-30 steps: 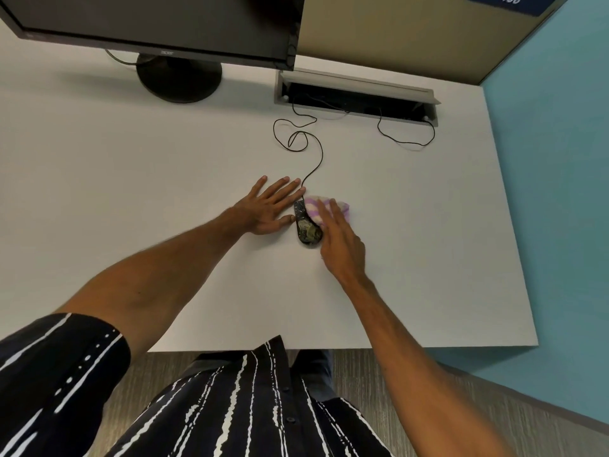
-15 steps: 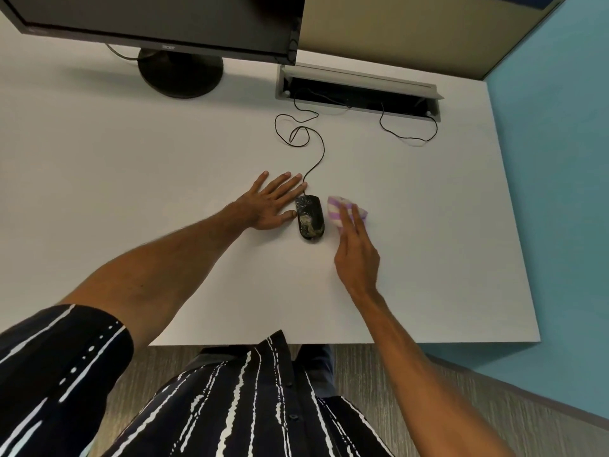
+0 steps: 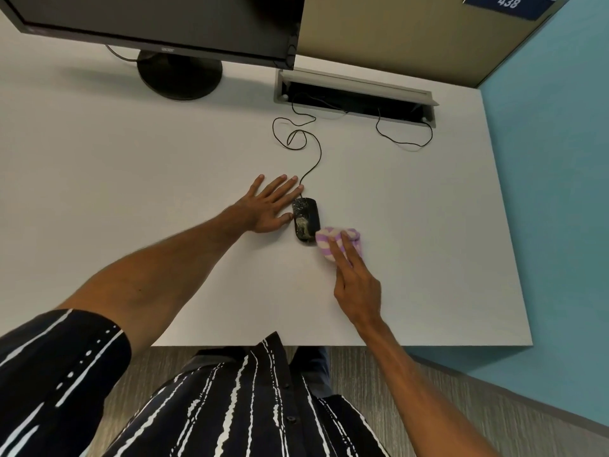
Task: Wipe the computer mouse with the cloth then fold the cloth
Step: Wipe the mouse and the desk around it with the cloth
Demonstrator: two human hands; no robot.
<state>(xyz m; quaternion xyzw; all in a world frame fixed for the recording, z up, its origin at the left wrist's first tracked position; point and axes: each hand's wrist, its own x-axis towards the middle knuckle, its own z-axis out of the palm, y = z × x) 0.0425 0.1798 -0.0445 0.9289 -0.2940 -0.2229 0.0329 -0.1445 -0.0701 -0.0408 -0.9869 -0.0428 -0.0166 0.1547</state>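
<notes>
Left hand (image 3: 268,206) lying flat with fingers spread, thumb touching the smudged black corded mouse (image 3: 305,218), right hand (image 3: 354,278) pressing straight fingers on the crumpled purple-and-white striped cloth (image 3: 326,240) at the mouse's 5 o'clock, on the white desk (image 3: 131,179)

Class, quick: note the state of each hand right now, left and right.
Left hand: open, flat on the desk beside the mouse.
Right hand: open, straight fingers pressing the cloth.

Computer mouse (image 3: 305,219): black, corded, smudged pale on top, lying flat. Cloth (image 3: 324,240): purple-and-white striped, bunched, against the mouse's near right corner.
</notes>
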